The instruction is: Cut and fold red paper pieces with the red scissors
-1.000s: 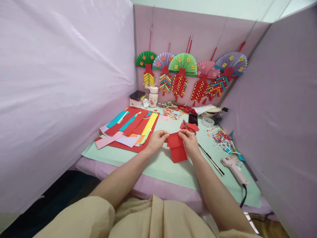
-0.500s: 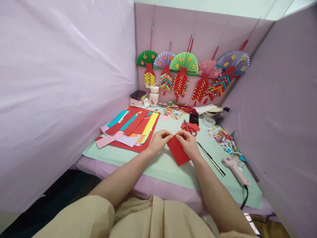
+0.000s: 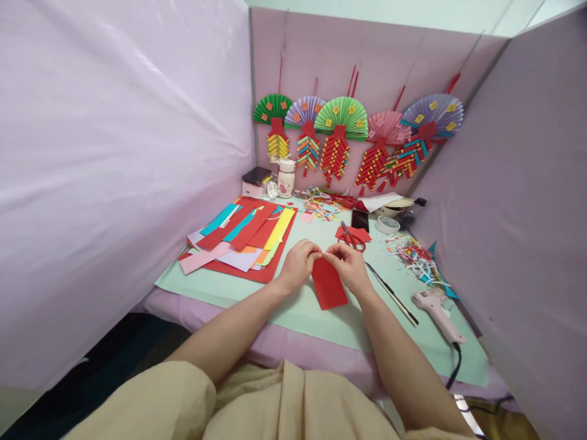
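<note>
Both hands meet at the far edge of the red paper (image 3: 329, 287), low over the worktop (image 3: 293, 308), near the scissors (image 3: 351, 237). The left hand (image 3: 300, 264) and right hand (image 3: 351, 267) each hold that edge in a narrow fingertip grip. The paper looks light, thin and easily creased, so it is best held at its edges.

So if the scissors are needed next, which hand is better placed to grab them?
Right, probably. The right hand sits just in front of the scissors, the left hand farther to the side. Both pinch the red paper at its top edge, so it would have to let go first.
</note>
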Demonstrator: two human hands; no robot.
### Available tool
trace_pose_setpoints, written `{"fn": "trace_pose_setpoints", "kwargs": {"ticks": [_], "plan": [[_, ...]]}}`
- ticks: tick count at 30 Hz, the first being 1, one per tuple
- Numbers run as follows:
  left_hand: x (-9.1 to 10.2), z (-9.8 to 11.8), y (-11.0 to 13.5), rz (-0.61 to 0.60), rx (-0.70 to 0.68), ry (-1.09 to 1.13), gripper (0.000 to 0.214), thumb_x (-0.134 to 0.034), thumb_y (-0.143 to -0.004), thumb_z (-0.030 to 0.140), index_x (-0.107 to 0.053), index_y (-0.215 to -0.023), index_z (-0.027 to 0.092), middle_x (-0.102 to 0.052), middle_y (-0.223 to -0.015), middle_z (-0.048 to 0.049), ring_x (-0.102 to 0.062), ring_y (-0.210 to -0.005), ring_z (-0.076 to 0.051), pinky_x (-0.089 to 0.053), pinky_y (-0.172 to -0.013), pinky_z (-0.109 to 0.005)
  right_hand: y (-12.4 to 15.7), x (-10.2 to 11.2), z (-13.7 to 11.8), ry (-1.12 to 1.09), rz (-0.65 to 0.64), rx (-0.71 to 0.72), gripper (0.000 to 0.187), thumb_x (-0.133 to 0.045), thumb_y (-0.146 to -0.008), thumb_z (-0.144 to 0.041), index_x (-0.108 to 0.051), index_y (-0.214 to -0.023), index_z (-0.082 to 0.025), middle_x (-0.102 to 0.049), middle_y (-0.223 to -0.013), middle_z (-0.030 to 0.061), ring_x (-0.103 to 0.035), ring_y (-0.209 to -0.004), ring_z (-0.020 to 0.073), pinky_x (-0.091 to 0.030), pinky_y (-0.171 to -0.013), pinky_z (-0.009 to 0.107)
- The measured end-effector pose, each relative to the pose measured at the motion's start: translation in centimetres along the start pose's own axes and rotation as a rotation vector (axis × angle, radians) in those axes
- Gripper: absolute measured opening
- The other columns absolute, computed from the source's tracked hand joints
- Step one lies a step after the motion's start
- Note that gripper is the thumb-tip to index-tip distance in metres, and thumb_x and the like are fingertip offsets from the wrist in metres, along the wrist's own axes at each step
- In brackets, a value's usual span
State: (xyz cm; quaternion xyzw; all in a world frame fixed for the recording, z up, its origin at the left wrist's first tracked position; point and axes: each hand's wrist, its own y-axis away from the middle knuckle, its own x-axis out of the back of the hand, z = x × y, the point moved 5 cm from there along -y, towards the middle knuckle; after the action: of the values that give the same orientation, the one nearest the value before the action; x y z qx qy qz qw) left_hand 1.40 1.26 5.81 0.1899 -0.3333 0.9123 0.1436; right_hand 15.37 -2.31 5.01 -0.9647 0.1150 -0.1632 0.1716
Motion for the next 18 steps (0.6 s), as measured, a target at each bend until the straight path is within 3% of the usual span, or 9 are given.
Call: {"fn": "trace_pose_setpoints", "kwargs": {"ticks": [7,14,18], "plan": [[-0.2,-0.8,-0.1,-0.065,0.034,0.025,0.011,-0.053,-0.081,0.012,-0.058,-0.074,0.018,-0.059,-0.077,-0.0009,-0.055,-0.078,-0.015,-0.042,-0.073,-0.026,-0.3,1.1,1.1,-0.103,0.1,-0.085,0.016,-0.07,-0.069,-0.033,-0.063,-0.069,-0.018,-0.062,-0.066,0.0007,-0.054,-0.064,0.0158,-0.042,-0.062,0.028],[-0.3,-1.6,-0.3,-0.103,0.051,-0.017,0.011,-0.053,-0.08,0.015,-0.059,-0.071,0.018,-0.059,-0.074,-0.0012,-0.054,-0.075,-0.015,-0.041,-0.071,-0.027,-0.8,1.6,1.7,-0.092,0.068,-0.113,0.017,-0.072,-0.066,-0.033,-0.064,-0.066,-0.018,-0.062,-0.063,0.0005,-0.053,-0.061,0.0151,-0.041,-0.058,0.028],[-1.1,-2.1,0.0,-0.211,0.068,0.08,0.013,-0.059,-0.078,0.024,-0.065,-0.089,0.018,-0.065,-0.087,-0.001,-0.057,-0.081,-0.015,-0.042,-0.076,-0.026,-0.6,1.4,0.9,0.034,-0.001,-0.1,0.017,-0.07,-0.068,-0.033,-0.065,-0.066,-0.017,-0.063,-0.064,0.0011,-0.054,-0.061,0.0154,-0.041,-0.058,0.028]]}}
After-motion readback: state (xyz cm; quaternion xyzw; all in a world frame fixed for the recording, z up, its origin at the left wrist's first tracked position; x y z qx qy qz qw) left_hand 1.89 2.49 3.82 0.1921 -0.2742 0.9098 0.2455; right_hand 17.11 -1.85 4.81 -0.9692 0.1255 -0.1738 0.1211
